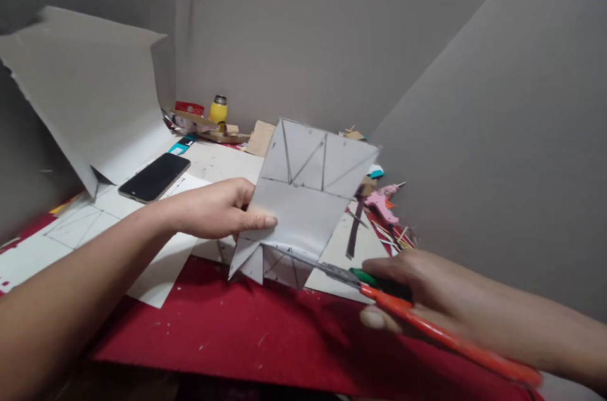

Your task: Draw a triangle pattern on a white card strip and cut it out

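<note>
My left hand (pixel 222 208) pinches a white sheet of paper (pixel 308 211) by its left edge, thumb on top. Dark ruled lines and triangles run along the sheet's upper and lower bands. At its lower edge a cut flap (pixel 249 262) hangs folded down. My right hand (pixel 408 287) is closed around scissors (pixel 403 309) with orange and green handles. Their blades (pixel 332 271) reach the sheet's lower band, along a drawn line. How far apart the blades are is hard to make out.
A black phone (pixel 155 177) lies on white paper (pixel 90 224) at the left. Behind it a large white sheet (pixel 95 85) curves upward. A yellow bottle (pixel 219 111) stands at the back. A pink glue gun (pixel 383 203) and scraps lie right. The red table (pixel 227 331) ends in front.
</note>
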Demonstrator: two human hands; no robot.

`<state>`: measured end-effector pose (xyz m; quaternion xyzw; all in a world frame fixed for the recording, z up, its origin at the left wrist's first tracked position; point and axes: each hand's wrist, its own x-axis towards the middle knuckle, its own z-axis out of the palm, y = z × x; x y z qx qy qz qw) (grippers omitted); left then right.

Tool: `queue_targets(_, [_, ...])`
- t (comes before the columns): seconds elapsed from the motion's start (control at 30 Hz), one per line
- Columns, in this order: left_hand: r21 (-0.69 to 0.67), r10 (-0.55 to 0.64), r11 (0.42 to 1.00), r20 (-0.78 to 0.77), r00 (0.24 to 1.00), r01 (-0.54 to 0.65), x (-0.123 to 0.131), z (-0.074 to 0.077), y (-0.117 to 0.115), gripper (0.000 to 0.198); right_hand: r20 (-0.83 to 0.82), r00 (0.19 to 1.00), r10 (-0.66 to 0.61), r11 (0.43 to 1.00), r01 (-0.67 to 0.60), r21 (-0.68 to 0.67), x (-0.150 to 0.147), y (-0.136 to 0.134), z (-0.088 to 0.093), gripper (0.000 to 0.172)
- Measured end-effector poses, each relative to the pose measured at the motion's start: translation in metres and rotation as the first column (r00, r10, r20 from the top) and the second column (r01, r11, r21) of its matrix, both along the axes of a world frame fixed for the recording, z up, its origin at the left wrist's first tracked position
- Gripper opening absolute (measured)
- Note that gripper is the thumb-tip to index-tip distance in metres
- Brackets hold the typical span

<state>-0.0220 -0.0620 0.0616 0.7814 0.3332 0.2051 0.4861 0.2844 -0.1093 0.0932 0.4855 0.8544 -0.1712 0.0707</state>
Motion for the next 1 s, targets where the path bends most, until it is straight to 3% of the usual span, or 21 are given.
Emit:
queue_targets(0.1, [-0.09,0.045,0.995,0.152,0.987,-0.031,0.0,-0.007,0.005,0.025,0.143,0.989,0.033,0.997,-0.043,0.063,0.0,0.004,-0.006,0.05])
queue_targets(0.2, [-0.091,0.097,0.993,0.208,0.973,-0.08,0.0,-0.013,0.01,0.027,0.117,0.993,-0.001,0.993,-0.013,0.117,-0.001,0.009,-0.011,0.052])
queue_targets(0.4, [-0.127,0.161,0.983,0.254,0.954,-0.132,-0.002,-0.01,0.013,0.026,-0.048,0.997,-0.064,0.98,0.054,-0.189,-0.004,0.014,-0.004,0.052])
queue_targets(0.53, [-0.154,0.204,0.974,0.283,0.937,-0.166,-0.003,-0.006,0.011,0.024,-0.133,0.986,-0.103,0.968,0.069,-0.24,-0.005,0.013,-0.002,0.052])
queue_targets(0.7, [-0.189,0.236,0.965,0.325,0.916,-0.182,-0.003,-0.008,0.012,0.028,-0.164,0.978,-0.129,0.978,0.099,-0.181,-0.004,0.008,-0.004,0.048])
queue_targets(0.83, [-0.237,0.263,0.954,0.372,0.89,-0.183,-0.004,-0.013,0.014,0.033,-0.217,0.972,-0.093,0.995,0.084,-0.047,-0.002,0.007,-0.006,0.046])
queue_targets(1.0, [-0.288,0.301,0.94,0.452,0.839,-0.182,-0.003,-0.014,0.015,0.033,-0.046,0.998,-0.043,0.987,0.05,0.154,-0.002,0.008,-0.011,0.05])
